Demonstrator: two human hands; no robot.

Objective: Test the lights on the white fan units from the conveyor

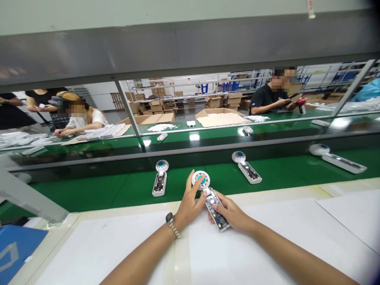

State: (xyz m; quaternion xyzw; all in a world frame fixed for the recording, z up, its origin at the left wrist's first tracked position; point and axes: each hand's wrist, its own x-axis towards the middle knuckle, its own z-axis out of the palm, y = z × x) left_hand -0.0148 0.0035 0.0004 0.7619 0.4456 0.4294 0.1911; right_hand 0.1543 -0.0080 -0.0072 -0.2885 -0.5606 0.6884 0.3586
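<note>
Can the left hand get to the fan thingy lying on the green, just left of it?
Probably yes: that gadget lies close by on the green surface, nothing between. The left hand is on the held one, though, so it may need to let go first.

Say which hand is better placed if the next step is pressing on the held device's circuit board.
Probably the right hand: its thumb rests on the circuit board, while the left hand is up at the round head.

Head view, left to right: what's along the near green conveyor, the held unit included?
Blurred pale object → first round-headed unit → held unit → second round-headed unit → third round-headed unit.
</note>
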